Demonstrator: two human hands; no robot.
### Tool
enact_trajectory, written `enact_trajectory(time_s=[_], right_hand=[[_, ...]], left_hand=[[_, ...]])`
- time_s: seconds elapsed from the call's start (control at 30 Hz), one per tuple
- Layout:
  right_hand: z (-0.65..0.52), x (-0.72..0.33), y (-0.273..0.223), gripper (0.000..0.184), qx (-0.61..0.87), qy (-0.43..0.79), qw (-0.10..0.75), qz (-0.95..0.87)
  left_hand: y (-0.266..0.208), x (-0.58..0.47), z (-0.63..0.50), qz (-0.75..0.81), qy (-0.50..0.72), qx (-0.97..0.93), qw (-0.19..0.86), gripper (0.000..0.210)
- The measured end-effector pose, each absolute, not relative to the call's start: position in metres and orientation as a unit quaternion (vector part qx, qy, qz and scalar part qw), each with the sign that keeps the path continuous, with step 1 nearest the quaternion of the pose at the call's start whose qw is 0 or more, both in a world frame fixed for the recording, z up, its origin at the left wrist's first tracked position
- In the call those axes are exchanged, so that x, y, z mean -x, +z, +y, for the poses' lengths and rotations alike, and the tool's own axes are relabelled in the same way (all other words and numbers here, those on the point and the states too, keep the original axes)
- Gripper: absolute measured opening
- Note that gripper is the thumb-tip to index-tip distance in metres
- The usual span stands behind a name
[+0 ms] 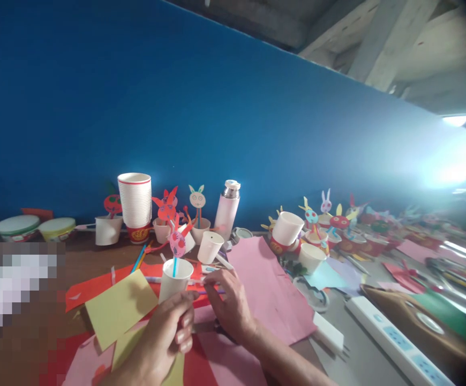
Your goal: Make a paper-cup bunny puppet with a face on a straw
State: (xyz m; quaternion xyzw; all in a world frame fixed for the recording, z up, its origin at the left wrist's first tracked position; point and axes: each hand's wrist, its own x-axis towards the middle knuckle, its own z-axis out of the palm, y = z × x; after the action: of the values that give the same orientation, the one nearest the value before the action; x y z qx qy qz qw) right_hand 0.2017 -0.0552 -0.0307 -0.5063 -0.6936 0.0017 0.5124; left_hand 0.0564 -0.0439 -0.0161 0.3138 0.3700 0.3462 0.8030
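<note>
My left hand (168,329) is closed, its thumb and forefinger pressed together just in front of a white paper cup (175,280). What it pinches, if anything, is too small to make out. A pink paper rabbit head (177,242) on a blue straw (175,266) stands up out of that cup. To the right, my right hand (233,301) has its fingers bent and drawn together over a slim purple and white pen-like stick (195,281). Whether its fingertips hold anything is hidden. Yellow paper (121,308) and red and pink sheets lie under and beside both hands.
Behind stand a stack of paper cups (135,201), a pink thermos (227,212) and several paper animals in cups (198,229). A large pink sheet (269,289), a white adapter (329,332) and a power strip (397,343) lie to the right. A blue wall (177,102) closes the back.
</note>
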Motion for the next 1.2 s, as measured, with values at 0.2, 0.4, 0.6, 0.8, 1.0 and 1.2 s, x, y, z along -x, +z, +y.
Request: enact_trajectory(time_s=[0.2, 0.4, 0.6, 0.8, 1.0, 1.2], right_hand=[[-0.056, -0.202, -0.030, 0.013, 0.469, -0.048, 0.465, -0.749], [-0.057, -0.203, -0.032, 0.011, 0.459, -0.070, 0.439, -0.769], [-0.062, -0.202, -0.025, 0.021, 0.454, -0.033, 0.433, -0.778], [-0.065, -0.203, -0.018, 0.025, 0.448, -0.002, 0.438, -0.779], [-0.065, -0.203, -0.016, 0.022, 0.464, 0.006, 0.461, -0.756], [-0.064, -0.203, -0.018, 0.030, 0.437, 0.019, 0.450, -0.778]], left_hand=[[-0.012, -0.055, -0.042, 0.341, 0.329, -0.221, 0.853, 0.027], [-0.013, -0.055, -0.042, 0.349, 0.327, -0.232, 0.847, 0.028], [-0.013, -0.056, -0.043, 0.354, 0.329, -0.251, 0.839, 0.026], [-0.010, -0.054, -0.044, 0.376, 0.310, -0.329, 0.809, 0.024], [-0.008, -0.048, -0.039, 0.383, 0.287, -0.423, 0.769, 0.028], [0.000, -0.046, -0.037, 0.423, 0.273, -0.409, 0.761, 0.020]])
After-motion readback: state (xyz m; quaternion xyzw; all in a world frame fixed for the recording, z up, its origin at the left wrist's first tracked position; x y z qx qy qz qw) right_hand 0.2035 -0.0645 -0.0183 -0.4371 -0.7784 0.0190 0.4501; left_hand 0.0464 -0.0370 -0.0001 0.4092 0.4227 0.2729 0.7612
